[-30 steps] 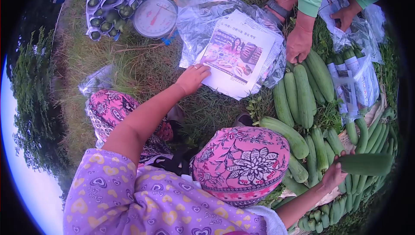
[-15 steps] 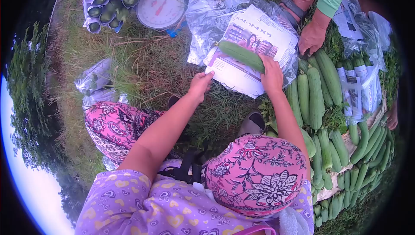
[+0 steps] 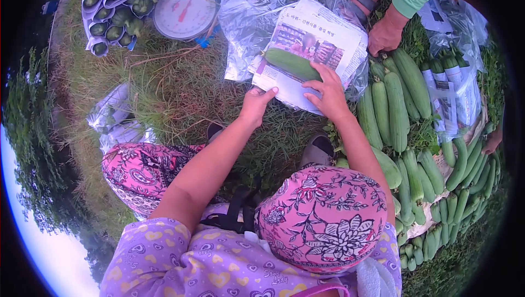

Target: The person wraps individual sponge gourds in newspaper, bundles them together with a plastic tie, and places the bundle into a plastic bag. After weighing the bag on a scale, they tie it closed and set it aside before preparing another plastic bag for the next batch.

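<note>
Touching a long, smooth green gourd (image 3: pixel 291 64) — lying across a stack of printed white newspaper sheets (image 3: pixel 350 48) — with the loosely spread right hand (image 3: pixel 331 96). Meeting the sheets' near edge with the left hand (image 3: pixel 256 107); cannot tell whether pinching. Showing a round, white-faced dial scale (image 3: pixel 186 10) beyond the left hand.
</note>
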